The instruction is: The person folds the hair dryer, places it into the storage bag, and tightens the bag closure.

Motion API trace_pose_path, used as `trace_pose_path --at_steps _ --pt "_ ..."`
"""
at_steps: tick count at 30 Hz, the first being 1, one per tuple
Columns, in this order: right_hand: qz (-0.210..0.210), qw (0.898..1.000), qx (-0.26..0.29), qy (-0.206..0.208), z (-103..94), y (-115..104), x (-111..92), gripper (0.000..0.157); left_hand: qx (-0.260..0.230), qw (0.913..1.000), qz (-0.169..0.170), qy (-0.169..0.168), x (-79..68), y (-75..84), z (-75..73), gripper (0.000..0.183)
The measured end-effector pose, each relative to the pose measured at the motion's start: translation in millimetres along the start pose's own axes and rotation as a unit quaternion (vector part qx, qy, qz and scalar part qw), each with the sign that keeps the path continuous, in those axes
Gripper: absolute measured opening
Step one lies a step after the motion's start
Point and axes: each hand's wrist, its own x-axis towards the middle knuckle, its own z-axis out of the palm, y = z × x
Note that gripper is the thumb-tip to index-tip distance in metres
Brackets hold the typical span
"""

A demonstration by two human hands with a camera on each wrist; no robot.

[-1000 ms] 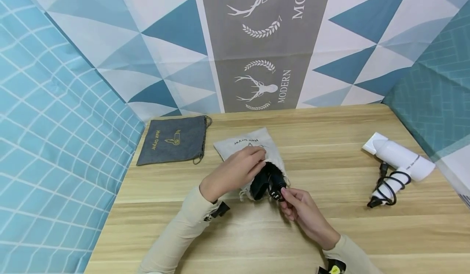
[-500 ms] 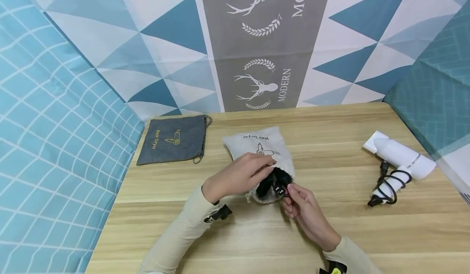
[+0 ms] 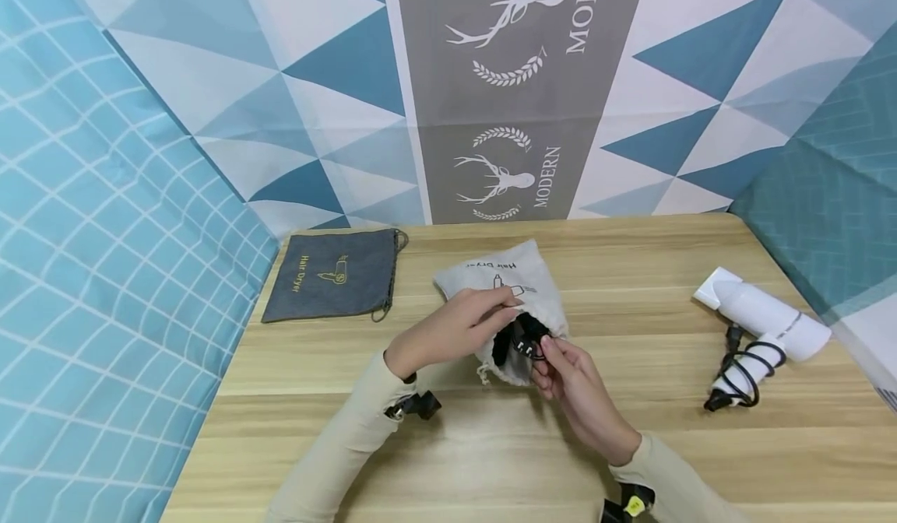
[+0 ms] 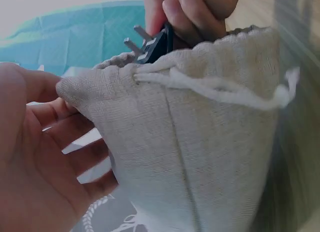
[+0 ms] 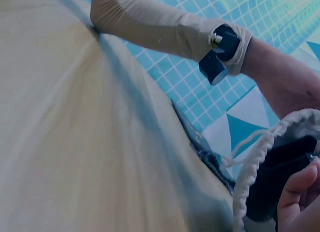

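A beige drawstring bag (image 3: 483,266) printed "Hair Dryer" lies at the table's middle, its mouth facing the person. My left hand (image 3: 455,330) pinches the left side of the bag's rim between thumb and forefinger, the other fingers spread along the outside in the left wrist view. Inside the mouth sits a black hair dryer (image 3: 501,345), mostly hidden by the cloth. A black two-pin plug (image 4: 152,49) pokes up at the opening, prongs bare. My right hand (image 3: 580,389), at the right of the mouth, grips this plug with thumb and curled fingers.
A white hair dryer (image 3: 760,309) lies at the right, a black cord (image 3: 732,375) wound round its handle. At the back left, a dark grey drawstring bag (image 3: 332,274) lies flat. Patterned cloth walls (image 3: 336,79) border the wooden table (image 3: 666,274).
The bag has shifted to the right with both hands on it, and the black hair dryer and plug show less, deeper in the mouth. The head view has tipped slightly upward.
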Motion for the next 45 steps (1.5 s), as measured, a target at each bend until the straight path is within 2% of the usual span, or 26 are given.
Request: trace_pose_path --at_steps 3,9,20,26,31,36,42,45 --pt "0.009 1.0 0.005 0.017 5.6 -2.5 7.4 0.033 -0.03 0.9995 0.0 0.008 0.7 -1.1 -3.0 0.021" --pt "0.02 0.999 0.018 0.03 11.3 -1.7 16.5 0.032 -0.059 0.9982 0.003 -0.005 0.8 -1.4 -5.9 0.024" --pt "0.058 0.997 0.05 0.012 19.7 -8.9 20.9 0.028 -0.03 0.9993 0.017 -0.009 1.3 7.7 -13.8 0.021" --pt "0.121 0.992 0.036 -0.011 14.5 -15.6 23.1 0.022 -0.038 0.999 0.021 -0.003 0.4 2.0 -14.4 0.018" --pt "0.167 0.985 0.037 -0.027 8.1 -20.8 22.9 0.029 -0.045 0.9987 0.016 -0.017 0.8 -3.0 -18.5 0.018" --pt "0.176 0.981 0.054 -0.057 6.8 -20.0 23.7 0.039 -0.072 0.9964 0.005 -0.044 -2.7 -8.2 -21.9 0.02" --pt "0.159 0.982 0.096 -0.048 7.9 -14.2 23.4 0.019 -0.112 0.9909 0.015 -0.073 -7.6 -13.3 -23.5 0.022" --pt "0.139 0.983 0.118 -0.033 8.6 -12.0 22.9 0.02 -0.13 0.987 0.026 -0.092 -8.8 -12.5 -25.0 0.022"
